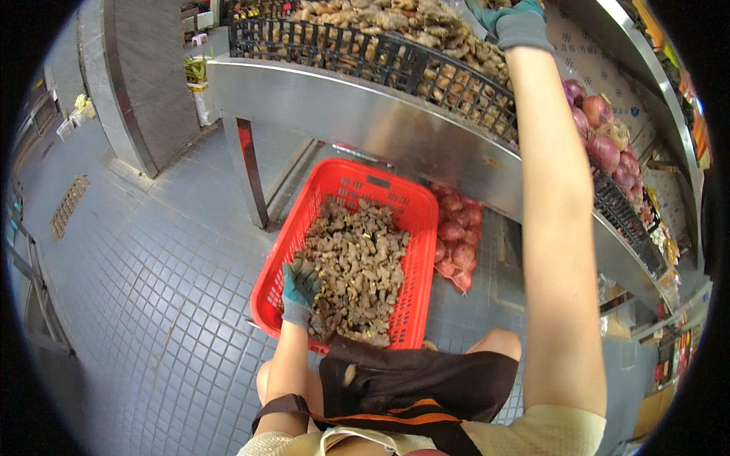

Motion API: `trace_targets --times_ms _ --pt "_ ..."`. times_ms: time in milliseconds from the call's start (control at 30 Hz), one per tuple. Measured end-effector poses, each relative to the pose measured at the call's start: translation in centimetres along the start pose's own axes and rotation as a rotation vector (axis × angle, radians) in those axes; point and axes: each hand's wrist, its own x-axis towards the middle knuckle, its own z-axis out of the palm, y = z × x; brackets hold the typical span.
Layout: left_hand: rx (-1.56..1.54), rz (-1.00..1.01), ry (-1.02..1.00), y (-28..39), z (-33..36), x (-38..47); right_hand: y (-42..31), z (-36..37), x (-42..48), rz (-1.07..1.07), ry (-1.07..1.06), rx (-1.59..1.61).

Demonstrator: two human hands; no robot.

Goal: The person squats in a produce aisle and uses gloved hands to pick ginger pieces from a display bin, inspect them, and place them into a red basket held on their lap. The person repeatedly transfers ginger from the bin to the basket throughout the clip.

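A red plastic basket (430, 228) stands on the tiled floor, partly filled with ginger roots (359, 268). My left hand (300, 288), in a teal and grey work glove, rests at the basket's left side against the ginger, its fingers apart. Stretched far forward, my right hand (513, 20) wears a matching glove and is at the top edge of the picture. It is beside the ginger (433, 25) heaped in a black plastic crate (365, 54) on a metal stand. What the right hand touches or holds is cut off by the picture's edge.
The stand's stainless steel edge (365, 114) runs above the basket's far end. A mesh bag of red onions (459, 239) lies beside the basket, under the stand. Loose red onions (607, 145) are piled at the right. A metal leg (252, 176) and a grey pillar (151, 74) stand at the left.
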Motion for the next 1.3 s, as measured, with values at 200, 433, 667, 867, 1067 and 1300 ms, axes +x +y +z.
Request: trace_targets --times_ms 200,433,667,867,1067,1300 --pt "-0.213 0.023 -0.142 0.9 1.8 -0.4 -2.6 -3.5 1.1 0.107 -0.283 -0.586" --pt "-0.264 0.054 0.163 1.0 -0.6 -0.6 8.4 -18.0 -25.0 0.335 -0.914 -1.171" --pt "-0.165 0.198 -0.065 2.8 2.2 1.4 21.2 -26.7 -37.5 1.218 -0.834 -1.011" --pt "-0.022 0.325 -0.060 4.9 3.2 -1.1 16.5 -25.3 -50.5 1.052 -1.729 -1.205" --pt "-0.062 0.300 -0.012 6.0 1.7 -1.3 19.3 -28.4 -55.7 0.999 -2.001 -1.359" --pt "0.174 0.249 0.086 5.4 1.1 -1.8 15.4 -25.6 -44.0 0.791 -1.286 -0.926"
